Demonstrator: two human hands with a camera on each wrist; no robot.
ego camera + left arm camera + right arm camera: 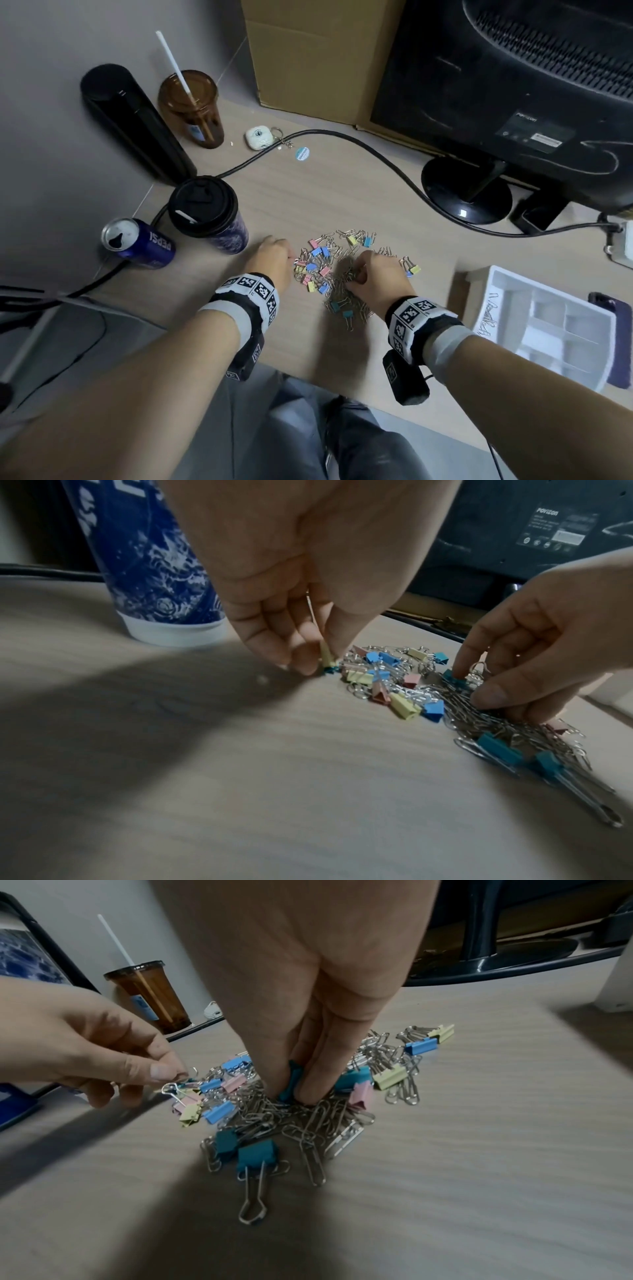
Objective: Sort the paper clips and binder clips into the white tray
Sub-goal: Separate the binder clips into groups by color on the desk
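- The left hand (294, 569) pinches a yellow binder clip (326, 654) between thumb and fingertips at the left edge of the pile of clips (337, 270), its tip down on the table (308, 192).
- The right hand (308, 988) pinches a teal binder clip (291, 1081) in the middle of the pile, fingertips pressed down among the paper clips (308, 1123).
- The white tray (548, 325) sits on the table to the right, well apart from the pile; a few paper clips lie in its left compartment.
- A blue cup (143, 561) stands near the left hand.
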